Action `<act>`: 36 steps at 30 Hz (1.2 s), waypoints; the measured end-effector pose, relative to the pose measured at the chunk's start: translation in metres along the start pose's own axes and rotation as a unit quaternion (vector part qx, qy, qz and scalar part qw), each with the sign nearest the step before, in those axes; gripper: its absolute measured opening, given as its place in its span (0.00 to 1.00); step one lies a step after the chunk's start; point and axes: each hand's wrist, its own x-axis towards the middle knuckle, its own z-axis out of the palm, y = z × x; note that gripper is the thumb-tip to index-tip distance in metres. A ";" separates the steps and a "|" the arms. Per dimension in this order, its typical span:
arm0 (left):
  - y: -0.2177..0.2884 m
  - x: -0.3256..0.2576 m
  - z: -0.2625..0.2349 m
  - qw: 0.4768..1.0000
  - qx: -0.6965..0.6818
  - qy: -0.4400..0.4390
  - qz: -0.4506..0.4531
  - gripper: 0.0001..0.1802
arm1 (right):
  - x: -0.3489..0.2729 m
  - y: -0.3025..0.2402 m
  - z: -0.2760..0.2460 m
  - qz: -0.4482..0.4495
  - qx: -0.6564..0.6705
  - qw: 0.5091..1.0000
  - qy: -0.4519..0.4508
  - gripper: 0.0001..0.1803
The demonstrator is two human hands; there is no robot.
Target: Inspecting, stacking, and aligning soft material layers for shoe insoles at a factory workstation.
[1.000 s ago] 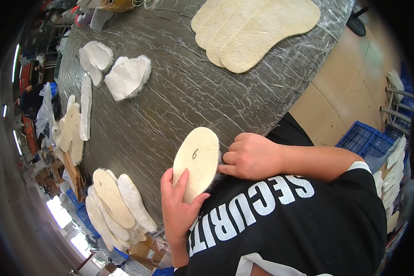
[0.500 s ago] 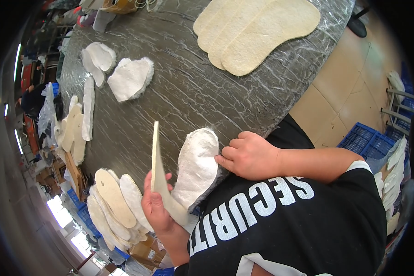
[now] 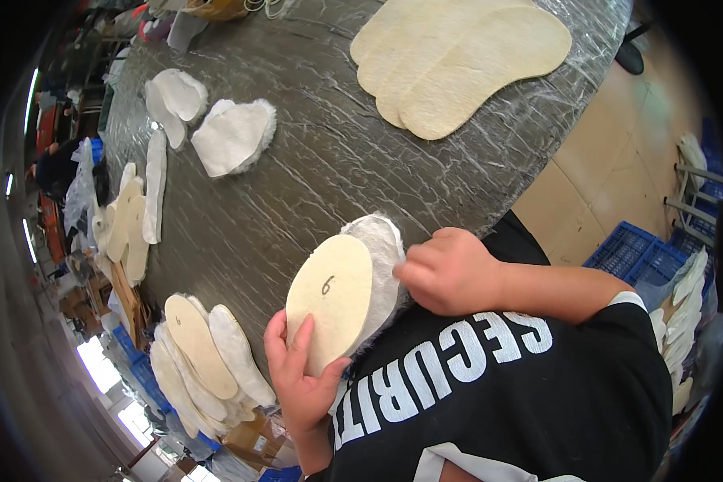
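Note:
Near the table's front edge, my left hand [image 3: 304, 373] grips a cream felt insole [image 3: 329, 297] with a handwritten mark, thumb on its upper face and fingers along its left side. The insole lies slanted over a white fleece insole piece [image 3: 384, 265] with a fuzzy rim, hiding much of it. My right hand [image 3: 450, 271] is closed, its fingertips pinched at the right edge of the fleece piece. The exact contact there is slightly blurred.
A fanned stack of large cream insoles [image 3: 466, 72] lies at the far right of the dark, film-covered table [image 3: 313, 128]. White fleece scraps [image 3: 237, 136] lie far left. Piled insoles [image 3: 205, 353] stand at the near left. Blue crates [image 3: 631, 253] sit on the floor right.
My left hand has turned the upright cream insole down flat over the fleece piece, moving slightly right. The right hand stays at the fleece edge, shifted slightly right.

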 end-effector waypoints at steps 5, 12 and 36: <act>0.000 0.004 0.006 0.999 0.000 -0.015 0.029 0.38 | 0.030 0.000 -0.039 0.405 0.356 0.838 -0.085 0.19; 0.000 0.002 0.002 0.999 0.016 0.012 0.035 0.38 | 0.059 0.026 -0.038 0.462 0.398 0.774 -0.173 0.12; -0.020 -0.009 0.013 0.994 -0.090 0.012 0.065 0.38 | 0.032 0.016 0.000 0.415 0.573 0.706 -0.044 0.09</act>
